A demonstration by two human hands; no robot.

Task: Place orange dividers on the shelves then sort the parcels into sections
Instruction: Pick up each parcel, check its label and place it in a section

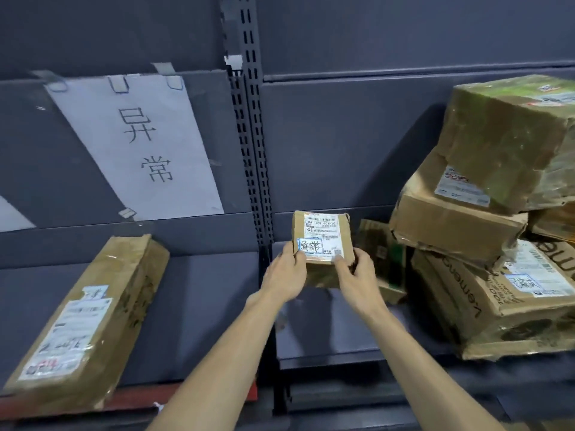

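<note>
head view looks down at a dark shelf (199,306) split by a slotted upright (253,150). both hands hold a small parcel (322,244) up in front of the upright's foot, just right of it, its label facing the camera with a blue-edged sticker bearing two handwritten characters. left hand (284,275) grips the parcel's left edge, thumb on the front near the sticker. right hand (354,276) grips the lower right corner, thumb pressed on the label and fingers curled round the side. whether the parcel touches the shelf cannot be told.

left of the upright, a long parcel (90,321) lies flat on the shelf, reaching to its front edge. above it a paper sign (140,144) with the same two characters is taped to the back panel.

right of the held parcel, a pile of boxes (485,219) sits on the shelf, dented and tilted, the top one leaning. a smaller box (381,253) stands between the pile and the right hand, partly hidden.
</note>
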